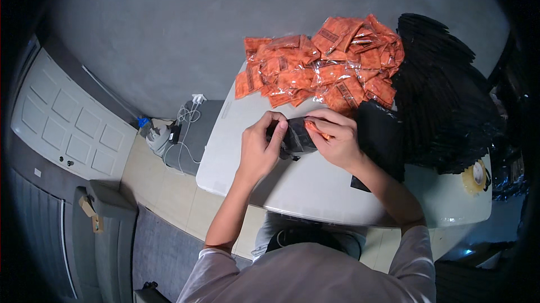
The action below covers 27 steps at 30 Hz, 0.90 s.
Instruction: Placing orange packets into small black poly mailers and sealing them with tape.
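Above the near half of the white table [320,193], both hands hold a small, dark, slightly glossy pouch [298,136]. My left hand [264,143] pinches its left side between thumb and fingers. At its right edge is my right hand [338,141], fingers closed, with a bit of orange material [316,129] showing between them. Whether that orange piece lies inside the pouch or against it, I cannot tell. Just beyond the hands lies a heap of orange packets [337,67] in clear wrapping. A flat black bag [378,143] rests beside my right wrist.
Tall stacks of folded black bags [444,95] lean at the table's right side. A roll of clear tape [478,173] sits near the right edge. On the left are a white door [73,114], a grey sofa [107,247] and white cables [188,114] by the wall.
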Each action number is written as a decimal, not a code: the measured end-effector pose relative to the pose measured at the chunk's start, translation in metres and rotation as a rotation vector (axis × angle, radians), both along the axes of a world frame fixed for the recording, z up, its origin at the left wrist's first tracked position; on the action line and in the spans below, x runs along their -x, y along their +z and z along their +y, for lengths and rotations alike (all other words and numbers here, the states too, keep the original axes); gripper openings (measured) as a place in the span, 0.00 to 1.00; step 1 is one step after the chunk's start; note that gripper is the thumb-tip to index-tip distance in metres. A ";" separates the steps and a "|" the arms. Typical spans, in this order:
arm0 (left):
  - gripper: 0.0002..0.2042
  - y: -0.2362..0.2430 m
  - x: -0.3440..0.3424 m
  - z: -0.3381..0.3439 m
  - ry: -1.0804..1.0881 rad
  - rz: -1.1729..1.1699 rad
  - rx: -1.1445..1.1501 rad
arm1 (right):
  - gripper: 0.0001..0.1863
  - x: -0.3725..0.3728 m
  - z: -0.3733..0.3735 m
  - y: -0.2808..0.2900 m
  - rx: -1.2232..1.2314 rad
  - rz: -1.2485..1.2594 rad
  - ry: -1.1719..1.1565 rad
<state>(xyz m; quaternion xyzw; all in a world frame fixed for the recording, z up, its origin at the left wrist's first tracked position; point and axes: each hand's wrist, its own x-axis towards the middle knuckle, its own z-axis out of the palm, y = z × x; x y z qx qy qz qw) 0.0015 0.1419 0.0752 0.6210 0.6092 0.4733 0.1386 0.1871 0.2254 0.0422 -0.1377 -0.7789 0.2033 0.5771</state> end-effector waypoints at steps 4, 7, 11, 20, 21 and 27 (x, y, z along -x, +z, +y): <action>0.10 -0.009 -0.004 -0.001 -0.095 0.003 -0.053 | 0.03 -0.006 0.004 0.005 0.114 -0.132 0.096; 0.11 -0.012 -0.007 0.002 -0.096 -0.081 0.003 | 0.09 -0.011 0.008 0.007 0.243 -0.228 0.187; 0.11 -0.034 0.005 0.012 -0.065 -0.274 -0.134 | 0.23 -0.023 0.016 0.022 0.309 -0.388 0.206; 0.13 -0.032 -0.008 0.004 -0.136 -0.436 -0.312 | 0.19 -0.030 0.005 0.036 0.034 -0.580 -0.042; 0.14 -0.033 0.000 0.002 -0.204 -0.390 -0.264 | 0.17 -0.030 0.004 0.033 -0.054 -0.644 -0.071; 0.07 -0.031 0.033 -0.005 -0.265 0.124 -0.242 | 0.15 -0.015 -0.003 0.022 -0.315 -0.649 -0.217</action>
